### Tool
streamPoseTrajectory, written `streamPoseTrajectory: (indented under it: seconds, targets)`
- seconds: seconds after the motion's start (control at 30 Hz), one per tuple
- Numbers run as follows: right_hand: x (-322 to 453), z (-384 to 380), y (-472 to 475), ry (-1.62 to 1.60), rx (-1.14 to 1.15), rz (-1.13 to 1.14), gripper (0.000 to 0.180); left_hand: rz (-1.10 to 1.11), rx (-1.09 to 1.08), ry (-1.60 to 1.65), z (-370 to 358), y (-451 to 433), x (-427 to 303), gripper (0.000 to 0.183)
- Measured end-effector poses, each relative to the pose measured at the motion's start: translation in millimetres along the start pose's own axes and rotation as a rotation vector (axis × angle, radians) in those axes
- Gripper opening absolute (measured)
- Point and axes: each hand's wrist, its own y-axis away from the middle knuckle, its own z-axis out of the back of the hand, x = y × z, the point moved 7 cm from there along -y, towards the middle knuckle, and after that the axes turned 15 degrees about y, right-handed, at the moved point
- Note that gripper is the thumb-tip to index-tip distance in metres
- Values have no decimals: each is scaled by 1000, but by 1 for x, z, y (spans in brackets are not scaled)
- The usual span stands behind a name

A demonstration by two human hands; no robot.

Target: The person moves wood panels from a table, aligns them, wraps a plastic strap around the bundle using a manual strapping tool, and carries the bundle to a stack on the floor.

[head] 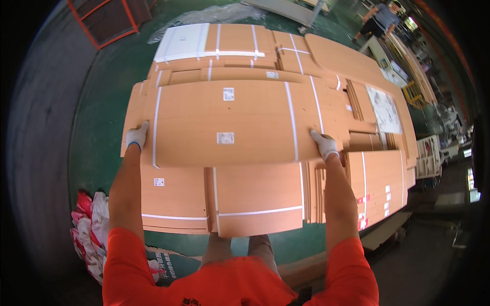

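A long wood-grain panel bundle (256, 118), bound with white straps and bearing two white labels, lies across the stack in front of me. My left hand (137, 136), in a white glove, grips its left end with the thumb on top. At the right end my right hand (325, 144), also gloved, has its thumb on the upper face; the fingers of both hands are hidden. Below the near edge are a labelled strapped panel bundle (174, 197) and a second strapped panel bundle (260, 195), close to my legs.
White panels (182, 40) top the far stack. A large rounded board (340, 57) lies at far right, strapped boards (377, 179) nearer. Plastic sacks (93, 222) sit at left on the green floor (95, 153). A person (379, 21) stands beyond, near a yellow step stool (413, 95).
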Motion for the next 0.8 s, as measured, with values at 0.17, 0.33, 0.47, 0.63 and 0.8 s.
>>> streamPoseTrajectory:
  seconds: [0.17, 0.33, 0.47, 0.63, 0.8]
  targets:
    - [-142, 36, 104, 183, -434, 44, 59, -750, -226, -150, -57, 118, -91, 65]
    - [-303, 146, 279, -243, -948, -346, 59, -582, 428, 299, -154, 318, -32, 43]
    - [-480, 232, 350, -132, -1207, -778, 88, -162, 1102, 496, -290, 542, -87, 32]
    - [-552, 252, 299, -878, -674, -912, 103, -273, 1222, 446, -466, 716, -167, 37]
    - [-546, 287, 218, -1225, -461, -494, 70, 409, 1168, 464, -628, 737, -198, 51]
